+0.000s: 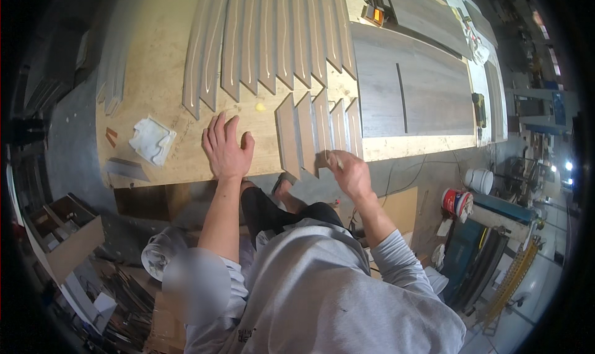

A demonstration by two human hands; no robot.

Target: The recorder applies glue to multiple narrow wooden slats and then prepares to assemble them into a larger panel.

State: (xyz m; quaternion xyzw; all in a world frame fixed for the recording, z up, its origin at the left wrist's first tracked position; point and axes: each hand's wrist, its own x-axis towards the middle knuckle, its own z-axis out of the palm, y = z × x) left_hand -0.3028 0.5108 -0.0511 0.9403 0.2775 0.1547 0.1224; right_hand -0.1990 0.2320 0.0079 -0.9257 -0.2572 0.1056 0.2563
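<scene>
Lying across the near edge of the workbench (pixel 158 50), a row of short brown strips (pixel 321 122) stood immediately left of the right hand (pixel 343 168), whose curled fingers met the near end of the row; whether they pinched anything could not be told. The left hand (pixel 229 152) rested palm down on bare wood, fingers spread, left of and apart from the strips. At left, an open-topped box (pixel 76 245) held board-like pieces; at right, the contents of a white bucket (pixel 478 180) and a red-and-white tub (pixel 454 201) could not be made out. The strips' long axes ran near to far, their ends cut to slanting points, with longer strips (pixel 268 38) beyond, similarly aligned.
</scene>
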